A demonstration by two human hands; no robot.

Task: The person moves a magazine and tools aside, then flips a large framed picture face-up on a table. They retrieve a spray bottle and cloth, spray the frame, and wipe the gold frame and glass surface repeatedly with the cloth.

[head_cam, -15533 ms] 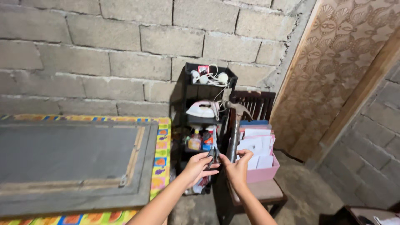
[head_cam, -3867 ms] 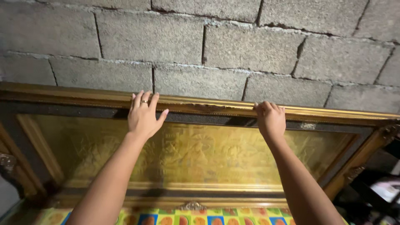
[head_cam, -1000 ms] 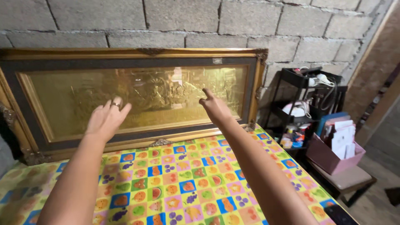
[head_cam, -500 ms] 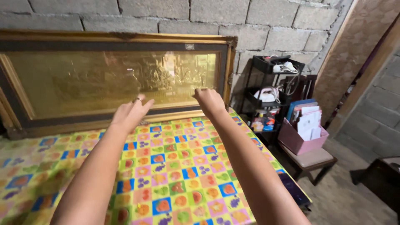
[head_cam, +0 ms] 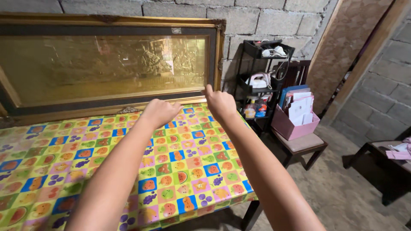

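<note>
Leaning against the block wall at 11 o'clock, the big gold picture frame (head_cam: 107, 64) stands on the table with the fruit-pattern cloth (head_cam: 85, 162); its left end is cut off. Both hands float empty just in front of its bottom edge. The left hand (head_cam: 159, 112) is curled loosely, fingers hidden. The right hand (head_cam: 219, 103) has its fingers bent, thumb up. At 2 o'clock, a black shelf rack (head_cam: 261, 77) holds small things too tiny to tell.

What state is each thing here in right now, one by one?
Gold-framed golden relief picture: upright on the table, against the block wall.
Fruit-patterned tablecloth: spread flat.
Left hand: empty, loosely curled.
Right hand: empty, over the table's far corner.
Pink box of papers: full, on a stool.
</note>
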